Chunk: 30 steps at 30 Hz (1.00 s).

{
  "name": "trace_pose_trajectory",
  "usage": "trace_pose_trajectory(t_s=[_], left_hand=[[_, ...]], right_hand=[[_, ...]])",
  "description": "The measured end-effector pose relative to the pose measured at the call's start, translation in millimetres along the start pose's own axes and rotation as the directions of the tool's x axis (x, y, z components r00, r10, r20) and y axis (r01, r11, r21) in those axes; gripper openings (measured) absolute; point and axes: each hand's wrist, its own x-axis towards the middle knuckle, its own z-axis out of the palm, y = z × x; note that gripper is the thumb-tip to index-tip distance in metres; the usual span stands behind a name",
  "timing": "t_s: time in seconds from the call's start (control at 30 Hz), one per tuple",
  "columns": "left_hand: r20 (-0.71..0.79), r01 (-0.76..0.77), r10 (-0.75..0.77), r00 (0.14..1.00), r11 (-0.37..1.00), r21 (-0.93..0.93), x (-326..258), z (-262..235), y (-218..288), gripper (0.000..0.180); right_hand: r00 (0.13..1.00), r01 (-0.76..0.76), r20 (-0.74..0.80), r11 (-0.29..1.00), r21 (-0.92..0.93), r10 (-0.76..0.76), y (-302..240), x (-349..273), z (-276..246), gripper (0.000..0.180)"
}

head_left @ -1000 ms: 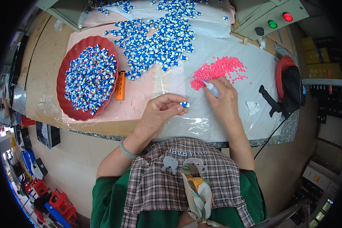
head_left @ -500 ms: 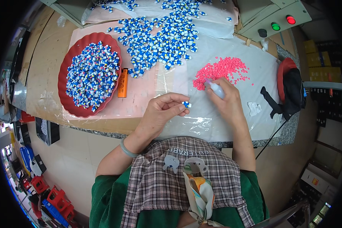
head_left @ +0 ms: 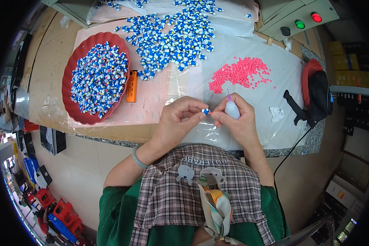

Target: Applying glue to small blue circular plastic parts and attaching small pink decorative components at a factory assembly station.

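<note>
Between the thumb and fingertips of my left hand [head_left: 180,117] is a small blue-and-white figurine [head_left: 206,111]. My right hand [head_left: 241,119] holds a small translucent squeeze bottle [head_left: 232,110] with a purple needle tip pointing up and away. Its thumb and forefinger come together at the figurine's right side; whether a tiny pink piece sits between them is too small to tell. Just beyond the bottle lies a scattered heap of small pink pieces [head_left: 244,70]. Many more blue-and-white figurines [head_left: 184,39] are spread across the far middle of the table.
At the left a red scalloped tray [head_left: 68,98] is heaped with figurines, some showing pink bits. An orange lighter [head_left: 131,87] lies beside it. Right of my hands are a crumpled white scrap [head_left: 276,114] and a black cloth item [head_left: 318,96] with a cord. A control box [head_left: 301,20] stands far right.
My right hand has drawn back from the pink heap to the figurine, and the bottle has tilted upright in its grip. My left hand has shifted slightly right.
</note>
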Motion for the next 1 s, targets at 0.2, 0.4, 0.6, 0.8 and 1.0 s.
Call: trace_pose_trajectory(t_s=[0.2,0.4,0.6,0.8,1.0], left_hand=[[-0.013,-0.102,0.104,0.994,0.986,0.133,0.7,4.5,3.2,0.018],[0.095,-0.266,0.25,0.964,0.852,0.45,-0.1,3.9,13.9,0.019],[0.06,-0.301,0.304,0.951,0.861,0.409,-1.0,1.8,10.5,0.016],[0.029,0.057,-0.055,0.998,0.995,-0.087,-1.4,-4.9,9.1,0.017],[-0.172,0.025,0.025,0.985,0.959,0.284,20.5,-36.4,18.3,0.019]], right_hand=[[1.0,-0.009,0.009,1.0,-0.028,0.009,3.0,-0.2,-0.1,0.019],[1.0,-0.007,0.007,0.995,-0.1,0.008,7.7,-0.7,1.2,0.019],[0.982,0.178,0.003,0.931,-0.319,-0.187,6.2,-1.2,8.7,0.02],[0.942,0.305,0.01,0.846,-0.438,-0.334,5.6,-0.1,11.3,0.024],[0.98,0.113,-0.139,0.974,-0.196,-0.141,17.2,0.6,-9.6,0.018]])
